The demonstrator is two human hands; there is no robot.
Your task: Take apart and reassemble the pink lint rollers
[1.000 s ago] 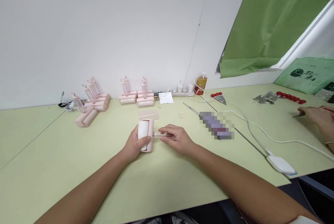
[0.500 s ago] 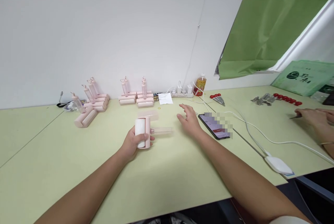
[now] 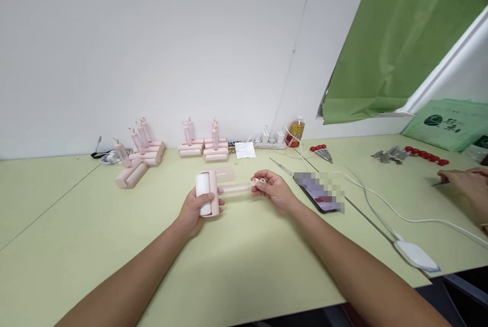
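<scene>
Above the table, my left hand (image 3: 195, 211) is wrapped round the head of a pink lint roller (image 3: 214, 204) with a white sticky roll. Its clear handle points right. At the far end of that handle, my right hand (image 3: 275, 190) has its fingertips closed on a pink end cap with a loop (image 3: 258, 183); whether the cap is joined to the handle is hard to see. A translucent pink cover (image 3: 224, 173) shows just behind the roller head. Right of my right hand lies a phone (image 3: 316, 192), with a slim pointed tool (image 3: 281, 166) beyond it.
Several pink lint rollers (image 3: 147, 153) stand along the wall. A power strip (image 3: 270, 145), white paper (image 3: 245, 150) and a drink bottle (image 3: 296, 131) are at the back. White cables (image 3: 381, 207) cross the right side, near another person's hands (image 3: 467, 189).
My right hand has come from open in the air to a closed grip on the pink cap at the handle's end. My left hand keeps its hold. The view has shifted slightly.
</scene>
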